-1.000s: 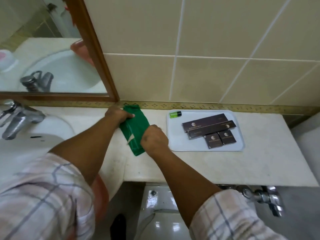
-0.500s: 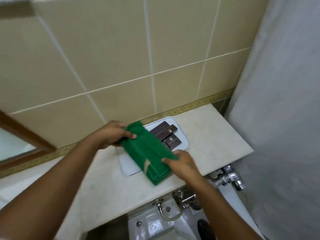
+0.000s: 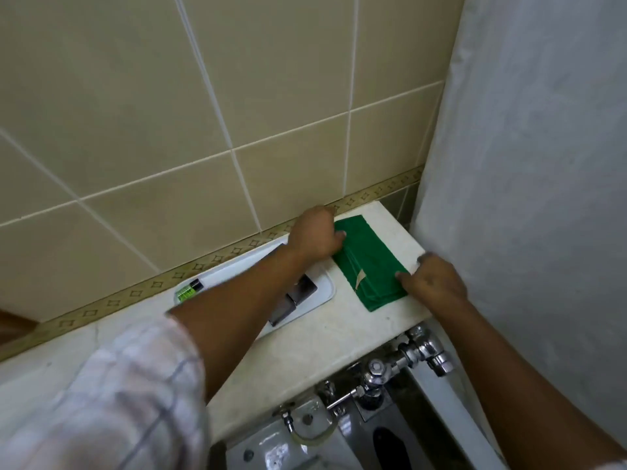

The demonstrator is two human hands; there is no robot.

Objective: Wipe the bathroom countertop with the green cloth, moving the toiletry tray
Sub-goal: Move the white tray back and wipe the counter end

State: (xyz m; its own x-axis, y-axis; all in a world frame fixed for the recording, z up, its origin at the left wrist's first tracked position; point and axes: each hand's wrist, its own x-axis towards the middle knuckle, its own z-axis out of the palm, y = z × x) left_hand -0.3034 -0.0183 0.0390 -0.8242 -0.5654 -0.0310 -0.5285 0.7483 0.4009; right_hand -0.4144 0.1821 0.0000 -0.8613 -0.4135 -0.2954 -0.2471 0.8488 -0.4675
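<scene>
Your two hands, left [image 3: 314,237] and right [image 3: 432,283], pinch one folded green cloth [image 3: 369,262], now flat on the countertop [image 3: 325,337] right of one tray [image 3: 325,286], no longer over it.

Both hands [image 3: 314,237] [image 3: 432,281] pinch folded green cloth [image 3: 369,262] on countertop [image 3: 319,337], beside toiletry tray [image 3: 324,290].

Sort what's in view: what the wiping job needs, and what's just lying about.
Job:
- green cloth, held at its ends by left hand and right hand
- countertop
- tray

Lying about:
- green lighter and dark boxes on the tray
- flush valve under the counter
</scene>
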